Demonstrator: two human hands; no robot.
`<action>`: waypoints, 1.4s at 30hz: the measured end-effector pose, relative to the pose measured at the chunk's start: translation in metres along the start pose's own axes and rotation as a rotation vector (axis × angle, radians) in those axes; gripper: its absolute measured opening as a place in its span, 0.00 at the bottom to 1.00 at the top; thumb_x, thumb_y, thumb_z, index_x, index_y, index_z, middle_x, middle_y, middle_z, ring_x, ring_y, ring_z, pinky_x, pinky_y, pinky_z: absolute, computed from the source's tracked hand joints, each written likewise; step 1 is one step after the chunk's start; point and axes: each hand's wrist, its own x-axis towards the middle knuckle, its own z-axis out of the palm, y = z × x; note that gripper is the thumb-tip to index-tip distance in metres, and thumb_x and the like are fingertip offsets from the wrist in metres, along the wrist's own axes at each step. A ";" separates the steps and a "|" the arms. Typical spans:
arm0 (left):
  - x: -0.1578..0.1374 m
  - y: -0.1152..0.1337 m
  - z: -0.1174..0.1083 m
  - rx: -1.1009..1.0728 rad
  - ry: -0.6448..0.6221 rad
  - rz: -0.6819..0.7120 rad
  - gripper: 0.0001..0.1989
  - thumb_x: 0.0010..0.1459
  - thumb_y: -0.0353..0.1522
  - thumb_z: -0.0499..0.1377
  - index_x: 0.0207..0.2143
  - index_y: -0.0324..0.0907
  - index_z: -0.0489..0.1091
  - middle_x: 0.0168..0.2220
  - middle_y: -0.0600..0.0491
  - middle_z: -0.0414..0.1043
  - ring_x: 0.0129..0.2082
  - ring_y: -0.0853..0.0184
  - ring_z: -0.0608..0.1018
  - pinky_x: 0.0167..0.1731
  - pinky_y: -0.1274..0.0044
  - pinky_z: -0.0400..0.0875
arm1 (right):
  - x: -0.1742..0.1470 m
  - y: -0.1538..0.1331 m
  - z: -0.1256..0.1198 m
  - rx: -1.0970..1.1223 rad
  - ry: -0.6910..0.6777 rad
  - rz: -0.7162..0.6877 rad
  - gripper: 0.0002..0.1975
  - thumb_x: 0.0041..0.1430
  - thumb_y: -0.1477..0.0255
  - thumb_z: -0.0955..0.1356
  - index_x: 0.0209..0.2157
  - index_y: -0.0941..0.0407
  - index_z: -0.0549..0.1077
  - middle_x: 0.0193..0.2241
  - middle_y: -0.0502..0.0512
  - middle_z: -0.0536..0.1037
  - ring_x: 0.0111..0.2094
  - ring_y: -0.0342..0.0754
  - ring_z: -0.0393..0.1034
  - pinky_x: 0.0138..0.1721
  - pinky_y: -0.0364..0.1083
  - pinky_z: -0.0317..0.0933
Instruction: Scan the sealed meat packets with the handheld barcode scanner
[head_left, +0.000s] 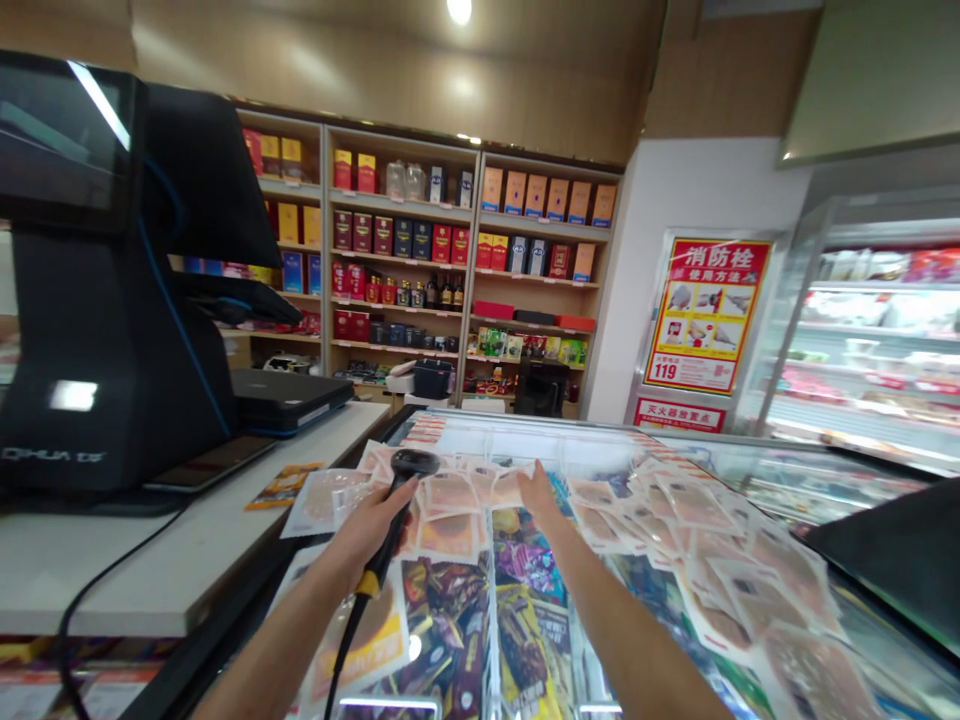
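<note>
My left hand [379,525] is wrapped round the handle of a black barcode scanner [412,463] with a yellow band and a trailing cable. Its head points forward over flat packets of round, pale pink food. My right hand [535,494] is closed at the edge of one such flat packet [507,488], its fingertips partly hidden. These packets lie on the glass top of a chest freezer, spread in a left pile [450,497] and a right pile [694,505]. Beneath the glass, colourful wrapped goods [529,570] show through.
At left a black checkout terminal [112,380] stands on a white counter [161,555], beside a small orange packet [283,485]. Shelves of boxed goods [401,240] line the back wall. A lit display fridge [885,330] is at right, and a dark object [900,560] juts in nearby.
</note>
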 end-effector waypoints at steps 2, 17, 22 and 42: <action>0.000 -0.001 -0.002 -0.002 -0.003 0.005 0.19 0.37 0.47 0.55 0.20 0.39 0.59 0.12 0.60 0.60 0.10 0.76 0.62 0.11 0.83 0.53 | -0.002 -0.007 0.008 -0.066 -0.043 0.044 0.28 0.51 0.69 0.53 0.52 0.69 0.45 0.50 0.66 0.56 0.51 0.49 0.50 0.48 0.45 0.49; -0.002 -0.001 0.028 0.037 -0.064 -0.009 0.20 0.36 0.47 0.55 0.21 0.39 0.60 0.13 0.59 0.61 0.11 0.74 0.63 0.12 0.81 0.54 | -0.015 -0.011 -0.003 -0.334 -0.326 -0.006 0.32 0.51 0.55 0.47 0.54 0.61 0.45 0.54 0.63 0.46 0.55 0.56 0.36 0.49 0.62 0.33; -0.003 0.003 0.038 0.056 -0.071 -0.007 0.20 0.36 0.48 0.55 0.20 0.39 0.60 0.12 0.59 0.61 0.11 0.74 0.63 0.12 0.81 0.54 | -0.020 -0.008 0.020 -0.400 -0.317 -0.079 0.28 0.53 0.58 0.49 0.53 0.56 0.46 0.55 0.58 0.46 0.55 0.54 0.35 0.49 0.63 0.31; 0.001 -0.005 0.059 0.040 -0.153 -0.021 0.19 0.39 0.47 0.53 0.20 0.40 0.59 0.13 0.59 0.60 0.11 0.76 0.63 0.11 0.82 0.55 | -0.003 0.083 -0.102 -0.815 -0.009 0.011 0.27 0.46 0.55 0.56 0.43 0.57 0.63 0.44 0.63 0.63 0.46 0.58 0.54 0.42 0.59 0.45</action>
